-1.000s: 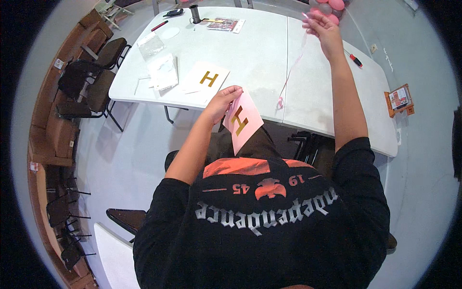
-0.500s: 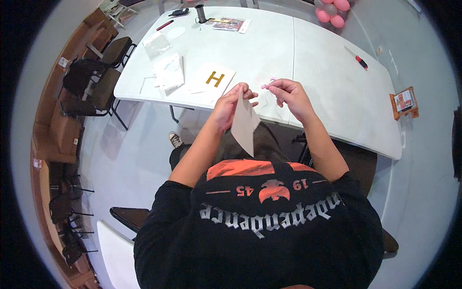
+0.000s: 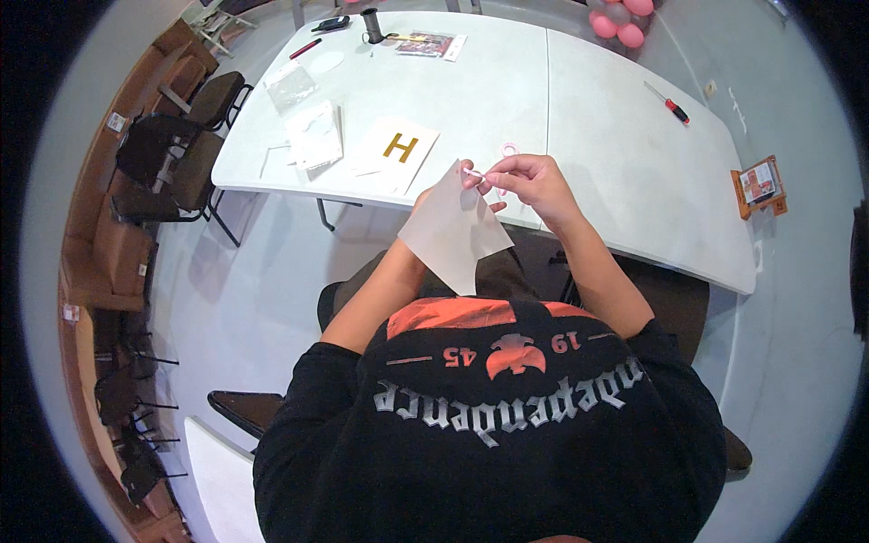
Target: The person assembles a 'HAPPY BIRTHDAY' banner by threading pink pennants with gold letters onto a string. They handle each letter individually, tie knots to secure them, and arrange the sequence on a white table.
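Currently: pale card held up at the tabletop edge, pink ribbon pinched at its top corner.

Left hand (image 3: 433,195), mostly hidden behind the card (image 3: 453,231), is clamped on it, blank back toward the camera. Right hand (image 3: 534,178) has fingertips closed together on a thin pink ribbon (image 3: 493,167) touching the card's upper corner; whether the ribbon passes through the card cannot be told, so I judge the attaching step as under way, not finished. Another card with a gold letter (image 3: 398,149) lies untouched on the tabletop (image 3: 588,109), just left of the held card. Farther left lie clear packets (image 3: 312,131); a screwdriver (image 3: 668,102) lies well right; pink balloons (image 3: 620,23) beyond. Nothing obstructs the hands.
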`<state>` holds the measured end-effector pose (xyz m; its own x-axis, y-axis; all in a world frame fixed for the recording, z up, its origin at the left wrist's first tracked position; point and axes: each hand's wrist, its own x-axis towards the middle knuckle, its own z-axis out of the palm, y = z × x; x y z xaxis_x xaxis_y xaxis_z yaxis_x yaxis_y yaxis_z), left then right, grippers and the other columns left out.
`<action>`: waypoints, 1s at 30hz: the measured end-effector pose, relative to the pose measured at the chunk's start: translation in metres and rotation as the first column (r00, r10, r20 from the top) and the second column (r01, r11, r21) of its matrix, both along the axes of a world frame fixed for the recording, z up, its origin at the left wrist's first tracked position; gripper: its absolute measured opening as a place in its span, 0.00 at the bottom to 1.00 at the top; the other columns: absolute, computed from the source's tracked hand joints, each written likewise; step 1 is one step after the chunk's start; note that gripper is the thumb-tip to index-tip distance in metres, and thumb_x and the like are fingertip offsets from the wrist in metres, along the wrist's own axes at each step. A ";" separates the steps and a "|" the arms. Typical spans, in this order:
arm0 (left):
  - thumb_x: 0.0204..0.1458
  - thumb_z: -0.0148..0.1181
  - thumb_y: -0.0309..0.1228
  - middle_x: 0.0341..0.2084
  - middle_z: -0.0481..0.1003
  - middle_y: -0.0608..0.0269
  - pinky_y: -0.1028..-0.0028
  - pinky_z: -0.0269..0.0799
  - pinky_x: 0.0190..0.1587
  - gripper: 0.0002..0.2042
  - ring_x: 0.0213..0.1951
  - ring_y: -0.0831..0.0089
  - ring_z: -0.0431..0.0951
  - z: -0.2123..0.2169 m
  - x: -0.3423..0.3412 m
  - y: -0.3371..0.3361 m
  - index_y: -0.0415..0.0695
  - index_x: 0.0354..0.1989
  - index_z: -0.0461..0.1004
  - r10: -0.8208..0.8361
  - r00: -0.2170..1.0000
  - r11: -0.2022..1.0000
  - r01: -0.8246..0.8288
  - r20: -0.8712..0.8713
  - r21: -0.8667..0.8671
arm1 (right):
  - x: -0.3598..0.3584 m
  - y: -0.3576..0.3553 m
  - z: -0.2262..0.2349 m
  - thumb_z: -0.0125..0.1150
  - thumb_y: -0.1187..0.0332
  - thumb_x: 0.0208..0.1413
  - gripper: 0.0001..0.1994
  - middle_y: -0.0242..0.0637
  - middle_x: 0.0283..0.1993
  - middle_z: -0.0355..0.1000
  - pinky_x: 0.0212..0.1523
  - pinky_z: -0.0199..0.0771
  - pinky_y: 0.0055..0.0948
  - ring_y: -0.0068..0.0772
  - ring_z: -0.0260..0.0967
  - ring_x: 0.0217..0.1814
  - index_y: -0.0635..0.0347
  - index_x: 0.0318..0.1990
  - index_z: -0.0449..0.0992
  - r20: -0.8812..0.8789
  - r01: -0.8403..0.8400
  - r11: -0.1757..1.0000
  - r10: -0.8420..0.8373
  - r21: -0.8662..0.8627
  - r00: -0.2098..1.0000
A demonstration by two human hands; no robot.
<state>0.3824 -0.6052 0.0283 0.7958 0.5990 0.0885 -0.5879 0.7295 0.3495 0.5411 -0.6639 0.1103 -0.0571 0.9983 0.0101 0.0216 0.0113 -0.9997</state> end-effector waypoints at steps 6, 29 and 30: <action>0.54 0.53 0.34 0.25 0.66 0.74 0.48 0.63 0.55 0.04 0.39 0.76 0.69 0.009 0.003 -0.008 0.53 0.33 0.65 0.072 0.985 0.997 -0.074 -0.155 -0.011 | -0.002 0.000 -0.004 0.59 0.69 0.52 0.07 0.33 0.30 0.75 0.24 0.67 0.17 0.17 0.68 0.31 0.64 0.32 0.76 0.019 0.010 0.999 -0.009 -0.052 1.000; 0.56 0.50 0.36 0.37 0.67 0.62 0.55 0.70 0.51 0.20 0.48 0.68 0.69 0.002 0.009 -0.010 0.44 0.55 0.56 0.172 0.919 0.985 -0.151 -0.354 0.087 | -0.001 -0.002 -0.015 0.59 0.70 0.50 0.05 0.33 0.29 0.75 0.36 0.64 0.20 0.20 0.70 0.31 0.63 0.31 0.77 0.016 0.141 0.990 -0.141 -0.014 0.990; 0.56 0.50 0.36 0.37 0.67 0.62 0.55 0.70 0.51 0.20 0.48 0.68 0.69 0.003 0.008 -0.010 0.44 0.55 0.56 0.178 0.909 0.984 -0.154 -0.378 0.091 | -0.001 -0.002 -0.015 0.59 0.70 0.51 0.06 0.33 0.29 0.75 0.36 0.64 0.20 0.19 0.70 0.31 0.63 0.31 0.77 0.035 0.173 0.984 -0.172 -0.041 0.985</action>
<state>0.3909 -0.6156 0.0314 0.6650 0.7284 -0.1649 -0.5111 0.6048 0.6108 0.5401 -0.6662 0.0955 0.1164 0.9927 -0.0327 0.0504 -0.0388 -0.9980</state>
